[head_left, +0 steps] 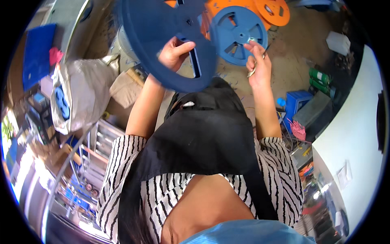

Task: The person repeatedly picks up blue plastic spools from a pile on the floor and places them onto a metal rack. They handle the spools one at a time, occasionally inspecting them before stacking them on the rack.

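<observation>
A large blue flanged reel (170,28) is up ahead of the body, left of centre, its broad face turned toward the wearer. Being round, it has no long axis of its own; the cutout beside the thumb runs lengthwise away from the body. The left hand (174,55) is the nearer one, gripping the reel at that cutout, with the far fingers hidden behind the plastic. The right hand (259,65) is apart from it, off to the reel's right, fingers curled around a slim, pale tool (252,73) whose kind cannot be told. Just past those fingertips is a second blue reel (239,34), overlapping orange reels (274,11); whether the fingertips touch it is unclear.

Farther out on the left, a whitish woven sack (83,91) gapes, with blue plastic pieces (61,103) inside. To the right, a blue crate (293,99) sits near green cylinders (319,79); its contents cannot be made out. A white jug-like container (338,43) stands beyond, its inside unseen.
</observation>
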Demonstrator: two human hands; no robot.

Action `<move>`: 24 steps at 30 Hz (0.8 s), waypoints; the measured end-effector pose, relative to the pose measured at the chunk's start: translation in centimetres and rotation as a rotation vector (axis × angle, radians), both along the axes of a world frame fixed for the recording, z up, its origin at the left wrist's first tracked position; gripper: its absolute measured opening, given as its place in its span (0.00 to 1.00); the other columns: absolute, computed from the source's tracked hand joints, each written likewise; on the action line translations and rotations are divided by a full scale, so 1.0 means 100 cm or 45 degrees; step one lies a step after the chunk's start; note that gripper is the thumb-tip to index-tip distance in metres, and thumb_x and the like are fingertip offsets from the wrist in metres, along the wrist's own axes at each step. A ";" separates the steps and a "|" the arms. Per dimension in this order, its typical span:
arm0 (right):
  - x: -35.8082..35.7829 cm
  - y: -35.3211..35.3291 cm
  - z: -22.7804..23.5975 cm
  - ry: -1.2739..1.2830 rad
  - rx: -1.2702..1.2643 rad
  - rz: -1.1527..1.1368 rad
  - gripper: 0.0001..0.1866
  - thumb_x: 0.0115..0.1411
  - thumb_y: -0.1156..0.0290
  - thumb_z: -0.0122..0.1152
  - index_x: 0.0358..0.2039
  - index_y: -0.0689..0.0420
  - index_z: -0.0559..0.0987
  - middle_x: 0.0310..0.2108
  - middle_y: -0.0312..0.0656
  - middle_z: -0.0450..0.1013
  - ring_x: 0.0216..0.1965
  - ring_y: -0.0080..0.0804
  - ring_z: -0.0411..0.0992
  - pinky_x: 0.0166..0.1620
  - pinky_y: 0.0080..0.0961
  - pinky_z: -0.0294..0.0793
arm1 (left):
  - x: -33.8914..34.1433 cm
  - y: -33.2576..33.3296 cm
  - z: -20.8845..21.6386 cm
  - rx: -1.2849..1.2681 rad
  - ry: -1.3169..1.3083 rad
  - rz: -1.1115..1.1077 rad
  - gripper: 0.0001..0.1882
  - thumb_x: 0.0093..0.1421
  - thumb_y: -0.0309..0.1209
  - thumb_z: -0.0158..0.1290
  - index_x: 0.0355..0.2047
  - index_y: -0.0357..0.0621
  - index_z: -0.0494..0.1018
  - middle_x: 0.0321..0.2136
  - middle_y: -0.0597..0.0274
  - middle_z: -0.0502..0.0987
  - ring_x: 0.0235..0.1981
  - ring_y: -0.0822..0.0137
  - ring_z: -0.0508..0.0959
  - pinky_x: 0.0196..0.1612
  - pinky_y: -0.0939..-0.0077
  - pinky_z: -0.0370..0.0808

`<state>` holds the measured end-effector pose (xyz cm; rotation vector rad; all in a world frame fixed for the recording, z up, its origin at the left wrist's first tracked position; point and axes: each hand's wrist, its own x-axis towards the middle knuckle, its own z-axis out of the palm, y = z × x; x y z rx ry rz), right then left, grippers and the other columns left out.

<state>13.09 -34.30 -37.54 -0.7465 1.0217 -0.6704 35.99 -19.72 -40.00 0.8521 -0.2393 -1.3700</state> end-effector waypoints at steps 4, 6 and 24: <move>-0.046 -0.014 -0.027 0.147 -0.068 -0.291 0.15 0.65 0.63 0.52 0.46 0.59 0.73 0.41 0.42 0.75 0.17 0.16 0.60 0.19 0.14 0.54 | -0.033 -0.083 -0.025 0.395 -1.673 -0.033 0.46 0.43 0.34 0.66 0.64 0.63 0.59 0.40 0.51 0.72 0.42 0.56 0.73 0.48 0.65 0.70; -0.059 -0.027 -0.044 0.199 -0.038 -0.412 0.16 0.66 0.61 0.51 0.47 0.58 0.73 0.42 0.40 0.74 0.19 0.16 0.62 0.19 0.13 0.55 | -0.051 -0.131 -0.054 0.382 -1.927 -0.143 0.45 0.40 0.33 0.65 0.62 0.68 0.62 0.35 0.51 0.69 0.39 0.50 0.70 0.45 0.61 0.70; -0.112 -0.055 -0.200 0.858 0.136 -0.532 0.17 0.66 0.62 0.50 0.52 0.54 0.70 0.52 0.33 0.69 0.28 0.17 0.66 0.22 0.14 0.57 | -0.061 -0.175 -0.152 0.271 -2.345 -0.219 0.37 0.47 0.33 0.62 0.59 0.60 0.62 0.53 0.49 0.64 0.57 0.45 0.61 0.58 0.49 0.59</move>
